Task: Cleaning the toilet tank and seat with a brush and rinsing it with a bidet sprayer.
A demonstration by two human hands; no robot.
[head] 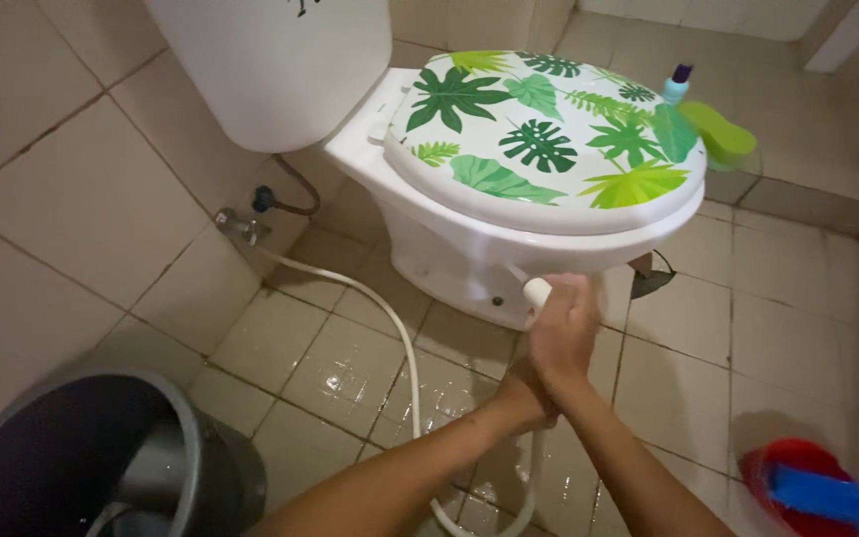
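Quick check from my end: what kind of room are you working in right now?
A tiled bathroom, most likely in a home. A white toilet with a leaf-patterned lid stands on the wet tiled floor; the right hand grips a white spray nozzle on a hose, and a dark bucket stands nearby.

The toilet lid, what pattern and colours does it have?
The toilet lid is white with green tropical leaves in light and dark shades, seen best in the head view.
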